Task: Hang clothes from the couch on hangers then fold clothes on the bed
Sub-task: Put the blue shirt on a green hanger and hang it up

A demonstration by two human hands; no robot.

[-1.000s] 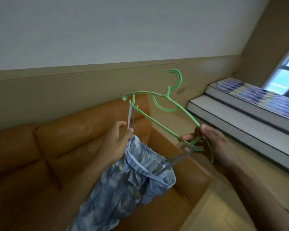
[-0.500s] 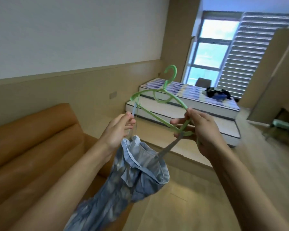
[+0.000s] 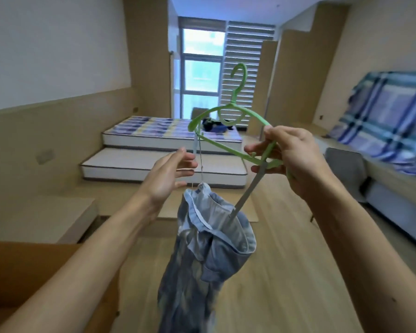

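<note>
A green plastic hanger (image 3: 222,146) is held up in front of me, hook upward. My right hand (image 3: 289,162) grips its right end. A blue and white patterned garment (image 3: 209,255) hangs below the hanger by two thin straps, one at each end. My left hand (image 3: 168,175) is beside the left strap with fingers straight and spread, holding nothing. The orange couch (image 3: 22,280) shows at the bottom left corner. The bed (image 3: 154,138) with a striped cover lies ahead, with a dark pile of clothes (image 3: 214,124) on it.
A second lower mattress (image 3: 130,168) lies in front of the bed. A plaid blanket (image 3: 384,116) drapes over furniture at the right, with a grey chair (image 3: 346,171) before it. Wooden floor runs down the middle toward a tall window (image 3: 201,73).
The view has swung right from the couch toward the bed and window. My left hand has let go of the left strap and opened. My right hand still grips the hanger.
</note>
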